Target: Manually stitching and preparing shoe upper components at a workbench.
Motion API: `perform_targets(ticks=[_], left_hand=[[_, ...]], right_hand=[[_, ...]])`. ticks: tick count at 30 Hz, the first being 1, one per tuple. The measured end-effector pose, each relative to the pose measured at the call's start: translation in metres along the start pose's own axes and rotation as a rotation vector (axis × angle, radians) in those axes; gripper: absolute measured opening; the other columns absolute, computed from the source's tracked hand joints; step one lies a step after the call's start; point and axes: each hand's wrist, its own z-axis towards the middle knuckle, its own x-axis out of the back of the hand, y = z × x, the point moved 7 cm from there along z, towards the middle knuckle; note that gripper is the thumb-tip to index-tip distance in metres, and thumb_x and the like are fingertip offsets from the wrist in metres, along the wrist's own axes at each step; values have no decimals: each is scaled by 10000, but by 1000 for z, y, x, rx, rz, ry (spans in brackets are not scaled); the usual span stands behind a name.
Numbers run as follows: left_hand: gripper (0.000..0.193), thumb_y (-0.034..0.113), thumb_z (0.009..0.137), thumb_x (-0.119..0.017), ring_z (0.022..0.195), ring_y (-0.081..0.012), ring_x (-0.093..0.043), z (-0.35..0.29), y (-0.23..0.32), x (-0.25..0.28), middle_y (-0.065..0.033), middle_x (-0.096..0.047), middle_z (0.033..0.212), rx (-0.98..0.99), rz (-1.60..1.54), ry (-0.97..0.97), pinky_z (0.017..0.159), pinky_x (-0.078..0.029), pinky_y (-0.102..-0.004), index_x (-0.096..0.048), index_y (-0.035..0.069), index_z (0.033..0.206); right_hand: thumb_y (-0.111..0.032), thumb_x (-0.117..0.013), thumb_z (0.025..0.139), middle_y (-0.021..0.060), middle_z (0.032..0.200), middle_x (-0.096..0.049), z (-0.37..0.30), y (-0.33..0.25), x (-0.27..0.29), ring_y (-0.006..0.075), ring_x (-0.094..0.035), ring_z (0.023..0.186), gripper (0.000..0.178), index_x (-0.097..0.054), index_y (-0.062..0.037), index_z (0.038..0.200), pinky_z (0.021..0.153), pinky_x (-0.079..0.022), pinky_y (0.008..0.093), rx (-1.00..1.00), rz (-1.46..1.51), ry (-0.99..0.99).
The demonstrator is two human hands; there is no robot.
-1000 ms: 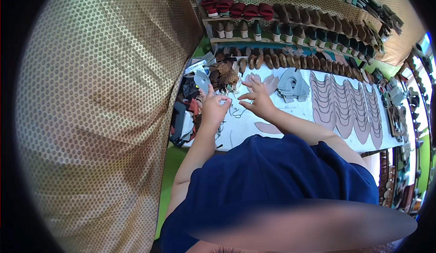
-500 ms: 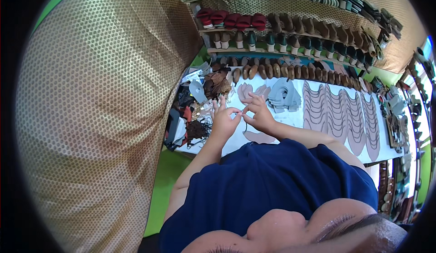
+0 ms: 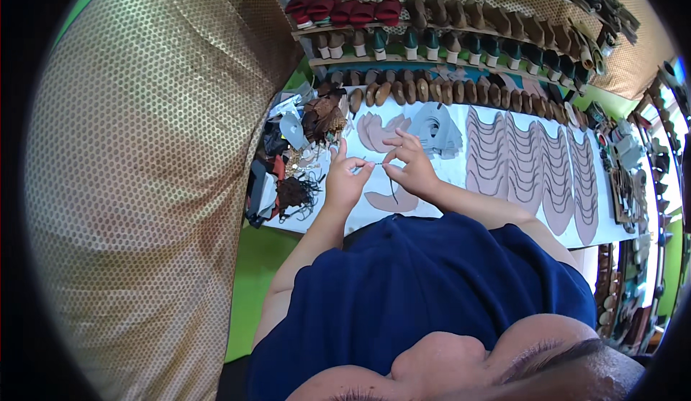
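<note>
A thin dark cord (image 3: 393,188) runs between my two hands over the table, and one end dangles below my right fingers. My left hand (image 3: 347,181) pinches one part of it between thumb and forefinger. Just to the right, my right hand (image 3: 413,169) pinches it too, with the other fingers raised. Under the hanging end lies a curved dusty-pink cut piece (image 3: 389,201) on the white tabletop (image 3: 450,192). Beyond my hands are more pink cut pieces (image 3: 376,133) and a pile of grey cut pieces (image 3: 440,131).
Overlapping pink pieces (image 3: 489,158) lie in columns on the right. Dark scraps and strips (image 3: 296,194) crowd the table's left end. Wooden shoe lasts (image 3: 461,93) line the back, below shelves of red footwear (image 3: 353,12) and heeled shoes (image 3: 432,39). A patterned gold curtain (image 3: 158,156) hangs left.
My fingertips have drawn slightly apart, so a short dark stretch of cord shows between them. The view has shifted, with the shelves now higher in the picture.
</note>
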Motion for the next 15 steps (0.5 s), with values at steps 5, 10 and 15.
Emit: perform_targets(ticks=[5, 10, 15], left_hand=[[183, 256, 858, -749, 1458, -500, -203, 1, 10, -11, -302, -319, 1533, -43, -23, -25, 1147, -278, -477, -731, 74, 862], [166, 257, 884, -723, 1470, -492, -176, -1, 20, -22, -299, -304, 1542, -40, -3, -66, 1156, -253, -488, -732, 91, 881], [156, 256, 883, -724, 1467, -508, -161, -5, 40, -24, -306, -290, 1546, -90, 28, -76, 1159, -241, -501, -733, 100, 884]], right_hand=[[-132, -755, 779, 70, 1268, -630, -8, 5, 11, 371, -379, 1398, 91, -683, -113, 830, 1143, -205, 610, 6, -2, 23], [-178, -776, 774, 60, 1246, -633, -15, 10, 26, 350, -389, 1386, 115, -693, -132, 841, 1138, -225, 607, 35, 88, 81], [-182, -785, 775, 56, 1240, -634, -19, 4, 39, 348, -397, 1381, 115, -728, -138, 864, 1133, -243, 592, 56, 166, 109]])
